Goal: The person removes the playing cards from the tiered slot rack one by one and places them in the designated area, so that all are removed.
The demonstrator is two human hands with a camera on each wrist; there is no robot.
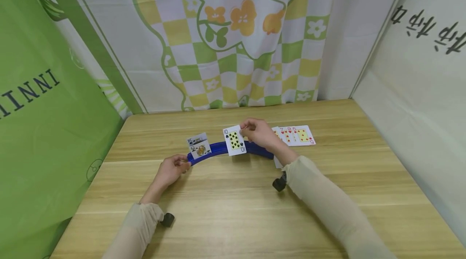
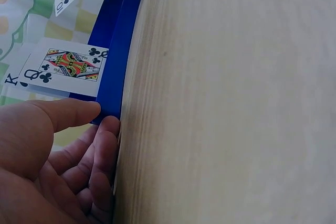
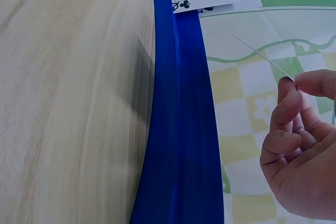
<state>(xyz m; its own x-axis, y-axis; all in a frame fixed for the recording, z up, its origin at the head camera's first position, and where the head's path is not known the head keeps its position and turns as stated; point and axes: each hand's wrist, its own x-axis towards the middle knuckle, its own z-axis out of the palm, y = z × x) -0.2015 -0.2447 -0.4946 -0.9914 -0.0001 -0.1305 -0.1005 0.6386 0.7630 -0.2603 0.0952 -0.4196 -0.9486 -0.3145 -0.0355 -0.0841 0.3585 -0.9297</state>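
**Pale Sleeves (image 1: pixel 327 202) Reach In, Ten of Spades (image 1: pixel 234 140) Aloft Over Blue Card Rack (image 1: pixel 218 148)**

Two hands work across a wood-grained table (image 1: pixel 233 210). The right hand (image 1: pixel 259 132) pinches the ten by its far right corner between thumb and fingers; the left hand (image 1: pixel 172 171) grips the rack's left end, thumb and fingers closed on it.

Card and rack stand apart. The ten hangs above the rack's middle stretch, right of the queen of clubs (image 1: pixel 200 150) and a king (image 1: pixel 195 137), which overlap near the left end. The right hand is the nearer to that stretch. The rack's long axis runs left to right, bowed toward the far side; the card's lies nearly across it, lower end tipped right.

Smooth, glossy and seemingly plastic, the rack has a lengthwise line along its top. Seen edge-on from the right wrist, the ten thins to a white sliver. Right of the hands lie fanned red-suited cards, a five of diamonds (image 1: pixel 303 135) outermost. Beyond hangs a soft checked curtain (image 1: pixel 247 54), printed with flowers.
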